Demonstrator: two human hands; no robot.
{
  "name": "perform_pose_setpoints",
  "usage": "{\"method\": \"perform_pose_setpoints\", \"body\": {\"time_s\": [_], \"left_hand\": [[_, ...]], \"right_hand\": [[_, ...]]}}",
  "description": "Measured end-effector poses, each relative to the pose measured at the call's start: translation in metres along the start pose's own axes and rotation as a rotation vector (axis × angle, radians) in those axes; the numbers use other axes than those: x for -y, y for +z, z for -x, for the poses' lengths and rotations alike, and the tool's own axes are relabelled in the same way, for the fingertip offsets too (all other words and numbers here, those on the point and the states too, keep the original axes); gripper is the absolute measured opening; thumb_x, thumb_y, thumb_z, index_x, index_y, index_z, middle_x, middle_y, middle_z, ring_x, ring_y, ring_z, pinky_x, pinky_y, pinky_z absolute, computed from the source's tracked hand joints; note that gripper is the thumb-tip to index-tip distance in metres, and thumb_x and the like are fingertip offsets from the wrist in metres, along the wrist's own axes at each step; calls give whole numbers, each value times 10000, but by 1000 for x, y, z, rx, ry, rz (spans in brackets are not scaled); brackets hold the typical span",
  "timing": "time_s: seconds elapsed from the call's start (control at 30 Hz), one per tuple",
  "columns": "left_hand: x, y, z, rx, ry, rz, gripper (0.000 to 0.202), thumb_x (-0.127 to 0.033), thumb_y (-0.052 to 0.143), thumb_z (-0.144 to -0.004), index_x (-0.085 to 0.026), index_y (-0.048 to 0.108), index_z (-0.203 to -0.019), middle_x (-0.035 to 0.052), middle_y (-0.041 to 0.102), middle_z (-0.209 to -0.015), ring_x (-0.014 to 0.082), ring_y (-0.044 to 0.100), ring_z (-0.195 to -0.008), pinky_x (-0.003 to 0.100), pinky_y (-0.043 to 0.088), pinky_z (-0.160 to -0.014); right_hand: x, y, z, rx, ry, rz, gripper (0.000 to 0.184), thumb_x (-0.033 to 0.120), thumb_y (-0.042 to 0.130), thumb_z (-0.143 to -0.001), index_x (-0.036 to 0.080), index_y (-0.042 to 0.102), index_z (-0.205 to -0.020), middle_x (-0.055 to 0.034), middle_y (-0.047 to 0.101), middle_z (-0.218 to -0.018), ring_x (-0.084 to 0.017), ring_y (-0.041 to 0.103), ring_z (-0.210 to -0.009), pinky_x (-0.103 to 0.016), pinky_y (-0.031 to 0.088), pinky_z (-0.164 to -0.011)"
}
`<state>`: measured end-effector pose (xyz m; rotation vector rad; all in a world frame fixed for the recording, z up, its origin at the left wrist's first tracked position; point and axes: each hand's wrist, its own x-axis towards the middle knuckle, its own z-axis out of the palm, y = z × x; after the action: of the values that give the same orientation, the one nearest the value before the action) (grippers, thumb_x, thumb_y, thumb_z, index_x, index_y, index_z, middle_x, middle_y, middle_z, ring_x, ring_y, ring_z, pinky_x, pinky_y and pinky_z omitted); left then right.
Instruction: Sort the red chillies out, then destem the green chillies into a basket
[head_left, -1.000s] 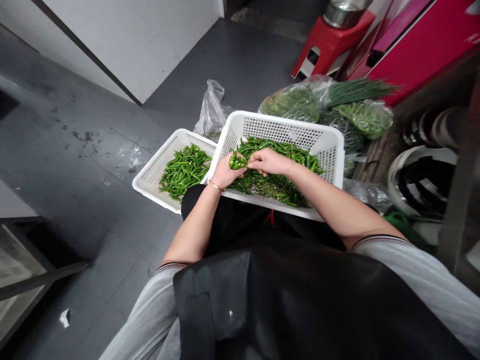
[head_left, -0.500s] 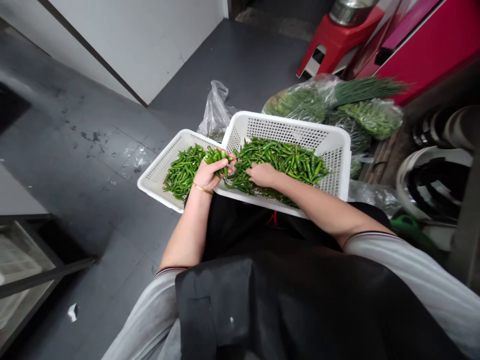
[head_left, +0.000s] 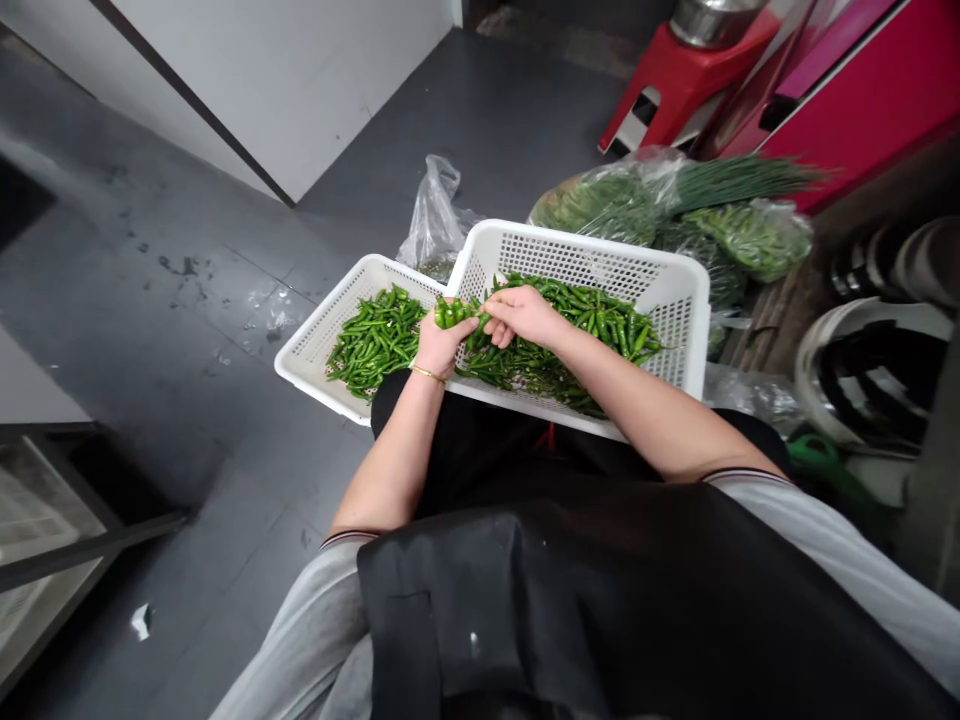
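Note:
My left hand [head_left: 440,343] is closed round a small bunch of green chilies [head_left: 452,313], held over the near left corner of the large white basket [head_left: 679,283]. My right hand [head_left: 523,314] is pinched on a chili at that bunch, fingertips touching the left hand. The large basket rests on my lap and holds a heap of green chilies [head_left: 577,330]. A smaller white basket [head_left: 318,333] on the left, on the floor, holds more chilies [head_left: 373,341].
Bags of greens [head_left: 600,200] and long chives [head_left: 735,178] lie behind the large basket. A crumpled clear bag [head_left: 435,215] lies between the baskets. A red stool [head_left: 679,70] is beyond, stacked metal bowls [head_left: 862,370] at right, a metal frame [head_left: 90,545] at left.
My left hand went out over the small basket with a bunch of chilies, then came back to the large basket's corner. My right hand rose from the heap to meet it.

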<state>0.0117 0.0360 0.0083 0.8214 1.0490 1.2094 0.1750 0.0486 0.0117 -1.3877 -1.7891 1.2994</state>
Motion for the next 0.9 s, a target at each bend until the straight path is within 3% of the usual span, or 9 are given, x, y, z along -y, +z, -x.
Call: {"method": "perform_pose_setpoints", "body": {"time_s": [0.13, 0.2, 0.27, 0.4, 0.5, 0.6, 0.67, 0.8, 0.9], "left_hand": [[0, 15, 2, 131, -158, 13, 432, -209, 855, -495, -152, 555, -800, -24, 614, -630, 115, 605, -514, 209, 461, -436], [-4, 13, 3, 99, -160, -23, 425, -179, 853, -489, -152, 527, -760, -37, 587, -578, 101, 580, -470, 187, 423, -400], [-8, 7, 5, 54, -144, -67, 417, -157, 844, -494, -156, 501, -732, -45, 573, -545, 93, 561, -439, 180, 404, -383], [-16, -8, 13, 60, -142, -117, 426, -125, 828, -493, -163, 488, -747, -47, 583, -538, 98, 557, -420, 178, 392, -369], [-19, -11, 18, 99, -161, -135, 449, -109, 828, -477, -165, 490, -767, -50, 583, -537, 102, 555, -409, 178, 383, -360], [-19, -10, 19, 76, -171, -121, 430, -119, 822, -492, -164, 483, -754, -48, 575, -529, 91, 539, -399, 177, 374, -357], [-19, -11, 17, 46, -159, -89, 424, -127, 819, -495, -165, 476, -742, -45, 574, -531, 90, 545, -415, 177, 381, -367], [-21, -24, 3, 4, -92, -70, 433, -133, 824, -502, -166, 480, -763, -35, 603, -586, 91, 571, -465, 179, 388, -390], [-29, -61, -20, -144, -31, -176, 435, -116, 807, -559, -185, 455, -804, -52, 595, -600, 89, 575, -477, 190, 398, -423]], "right_hand": [[10, -3, 10, -219, -138, 423, 278, 296, 436, -973, 112, 634, -909, -122, 720, -872, -174, 670, -762, -257, 486, -685], [9, 8, 11, -302, -139, 617, 280, 289, 434, -970, 108, 643, -923, -150, 716, -950, -210, 670, -850, -277, 463, -725], [7, 22, 11, -307, -86, 573, 315, 294, 388, -989, 121, 639, -909, -125, 719, -876, -194, 670, -782, -266, 451, -695], [9, 36, 15, -166, 23, 312, 447, 334, 248, -1027, 142, 620, -871, -43, 667, -628, -136, 599, -530, -227, 424, -564], [9, 22, 20, -123, -9, 592, 437, 373, 298, -1011, 117, 646, -943, -114, 711, -771, -197, 660, -703, -258, 436, -627], [-3, 2, 19, -131, 110, 940, 420, 316, 306, -999, 81, 645, -1078, -189, 712, -959, -267, 665, -882, -300, 439, -680], [-14, 0, 16, 11, 170, 1037, 378, 245, 333, -979, 100, 646, -1132, -179, 707, -998, -256, 664, -904, -294, 445, -685], [-28, 29, 6, 341, -11, 1054, 387, 188, 401, -943, 236, 628, -1253, -144, 641, -1193, -227, 663, -938, -290, 469, -716], [-30, 51, -4, 408, -10, 1088, 397, 106, 362, -936, 160, 671, -1181, -177, 644, -1166, -244, 657, -986, -301, 476, -745]]}}
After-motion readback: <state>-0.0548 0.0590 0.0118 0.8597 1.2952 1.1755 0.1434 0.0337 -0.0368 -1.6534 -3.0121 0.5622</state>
